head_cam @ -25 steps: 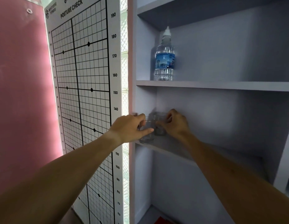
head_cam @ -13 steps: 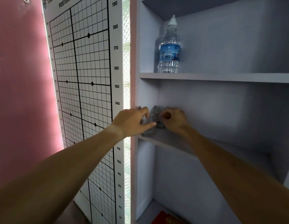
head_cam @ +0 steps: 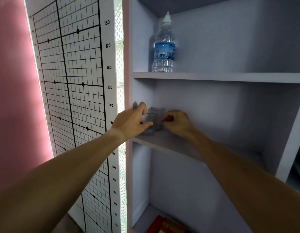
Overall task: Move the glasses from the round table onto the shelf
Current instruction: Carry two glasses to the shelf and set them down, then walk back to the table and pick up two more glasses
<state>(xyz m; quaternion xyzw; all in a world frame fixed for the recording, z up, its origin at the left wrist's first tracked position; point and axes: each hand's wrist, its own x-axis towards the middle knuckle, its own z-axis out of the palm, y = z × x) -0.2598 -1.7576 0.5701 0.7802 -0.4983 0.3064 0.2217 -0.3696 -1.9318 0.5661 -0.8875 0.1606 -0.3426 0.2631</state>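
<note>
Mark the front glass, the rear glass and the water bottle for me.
Front clear drinking glass point(head_cam: 149, 130), head view, lower wall.
Rear clear drinking glass point(head_cam: 157, 110), head view, rim.
Clear plastic water bottle point(head_cam: 164, 52), head view, blue label.

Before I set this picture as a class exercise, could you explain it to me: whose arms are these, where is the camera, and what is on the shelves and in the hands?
No machine is involved. A person wears a wide-angle camera on the head, so you look forward and down along their own two bare arms; there is just this one view. The left hand curls round the near glass, and the right hand grips the far glass close behind it. Both glasses stand upright at the left end of the middle shelf, close together; whether they touch cannot be told. On the upper shelf stands a water bottle. To the left hangs a posture chart with a height scale on a pink wall.
</note>
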